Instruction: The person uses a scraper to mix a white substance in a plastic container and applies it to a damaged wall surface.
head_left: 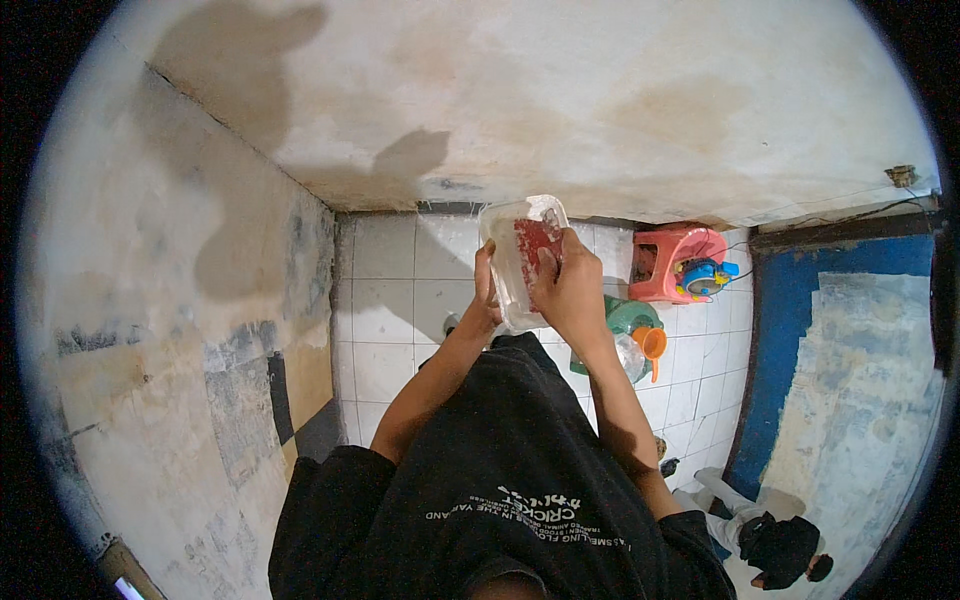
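In front of my body, my left hand (485, 285) is wrapped round the left side of a translucent plastic tub (504, 265). White paste (543, 206) is smeared inside the tub's far end. My right hand (573, 288) grips a flat red putty spreader (537, 238), its thumb lying on the face. The spreader is inside or just over the tub, with white paste specks on it. Its edge under my fingers is hidden.
A patchy wall (500, 120) rises ahead, another (150, 330) at left. To my right are a pink plastic stool (648, 268) with a blue device (704, 278), a green basin (624, 314) and an orange dipper (653, 343). Another person (780, 548) is at lower right.
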### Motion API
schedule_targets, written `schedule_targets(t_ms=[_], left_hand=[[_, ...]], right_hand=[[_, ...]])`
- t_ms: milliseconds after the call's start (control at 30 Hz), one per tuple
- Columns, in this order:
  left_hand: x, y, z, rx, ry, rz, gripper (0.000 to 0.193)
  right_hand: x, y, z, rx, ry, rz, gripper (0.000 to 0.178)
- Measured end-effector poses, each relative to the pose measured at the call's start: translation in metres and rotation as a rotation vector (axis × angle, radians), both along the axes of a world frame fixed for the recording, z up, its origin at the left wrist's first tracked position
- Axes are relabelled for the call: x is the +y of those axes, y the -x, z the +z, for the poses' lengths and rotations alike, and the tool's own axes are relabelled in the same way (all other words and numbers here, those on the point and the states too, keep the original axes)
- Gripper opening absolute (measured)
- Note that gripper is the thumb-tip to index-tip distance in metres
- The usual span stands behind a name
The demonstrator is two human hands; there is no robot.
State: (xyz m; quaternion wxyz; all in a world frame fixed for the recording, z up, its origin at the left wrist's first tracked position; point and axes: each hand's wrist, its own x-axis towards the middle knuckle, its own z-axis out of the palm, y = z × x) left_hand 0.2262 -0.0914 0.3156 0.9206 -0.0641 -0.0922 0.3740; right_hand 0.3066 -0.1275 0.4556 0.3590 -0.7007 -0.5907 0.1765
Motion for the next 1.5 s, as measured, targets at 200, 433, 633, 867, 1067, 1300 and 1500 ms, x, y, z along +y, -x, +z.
schedule_targets(t_ms=[200,433,633,867,1067,1300,1500], left_hand=[[0.001,0.000,0.003,-0.010,-0.039,0.052,0.059],[-0.001,-0.001,0.003,0.325,-0.051,0.092,0.063],[-0.001,0.001,0.009,0.269,-0.026,0.068,0.062],[-0.001,0.001,0.016,0.444,0.015,0.084,0.062],[-0.003,0.000,0.008,0.318,-0.007,0.099,0.064],[0.000,0.001,-0.001,0.315,-0.045,0.079,0.064],[-0.001,-0.001,0.008,0.245,-0.037,0.036,0.065]], right_hand=[[0.003,0.006,0.002,-0.014,-0.011,-0.006,0.011],[0.003,0.004,-0.008,-0.125,0.099,-0.011,0.011],[0.006,-0.002,-0.005,-0.069,0.026,-0.058,0.009],[0.009,0.000,0.007,-0.046,0.003,-0.014,0.013],[0.004,-0.005,-0.003,-0.021,0.071,-0.011,0.014],[0.002,-0.003,-0.003,-0.076,0.016,0.036,0.016],[0.003,-0.001,-0.007,-0.048,0.077,-0.044,0.015]])
